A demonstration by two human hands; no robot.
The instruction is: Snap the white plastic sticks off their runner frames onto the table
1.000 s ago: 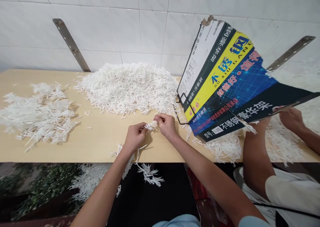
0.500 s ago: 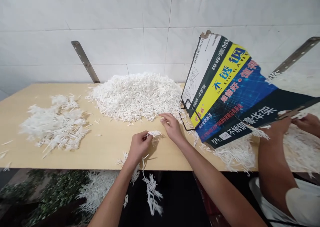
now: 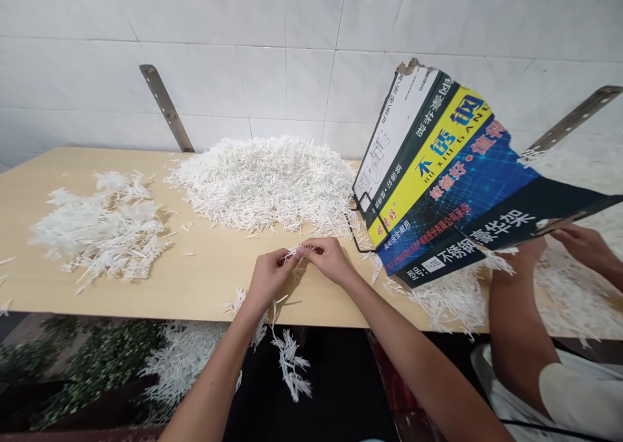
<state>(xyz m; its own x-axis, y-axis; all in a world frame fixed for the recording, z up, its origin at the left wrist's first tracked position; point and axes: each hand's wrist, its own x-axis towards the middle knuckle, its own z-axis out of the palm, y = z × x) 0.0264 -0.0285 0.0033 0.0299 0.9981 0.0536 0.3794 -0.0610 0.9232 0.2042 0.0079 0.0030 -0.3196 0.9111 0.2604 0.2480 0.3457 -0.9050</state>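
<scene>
Pinching a white sprig (image 3: pixel 291 256), left hand (image 3: pixel 269 274) and right hand (image 3: pixel 329 260) meet.

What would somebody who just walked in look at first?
Probably the big cardboard sheet with its bright yellow and blue stripes, leaning at a slant on the right side of the table. Next, the wide heap of white bits by the tiled wall. Then the two hands meeting in front of that heap, pinching a small white piece.
</scene>
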